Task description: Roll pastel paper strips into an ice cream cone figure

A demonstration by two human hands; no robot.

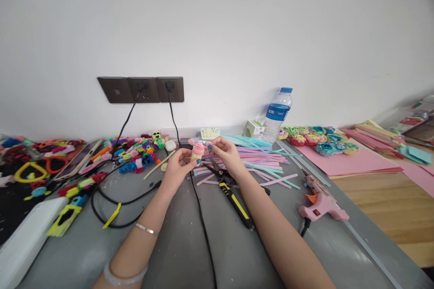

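My left hand is closed around a small pink and cream figure that looks made of fuzzy pipe cleaners. At the figure's right side, my right hand pinches a small pink fuzzy piece between thumb and finger. Whether that piece is joined to the figure I cannot tell. Beneath my right wrist lie black and yellow wire cutters, partly covered by my forearm. Behind and under my hands spreads a pile of pink, purple and turquoise pipe cleaners.
A pink hot glue gun rests on the right. A water bottle leans by the wall. Black cables cross the grey table. Colourful pipe-cleaner pieces, a phone and a white box lie left; paper flowers right.
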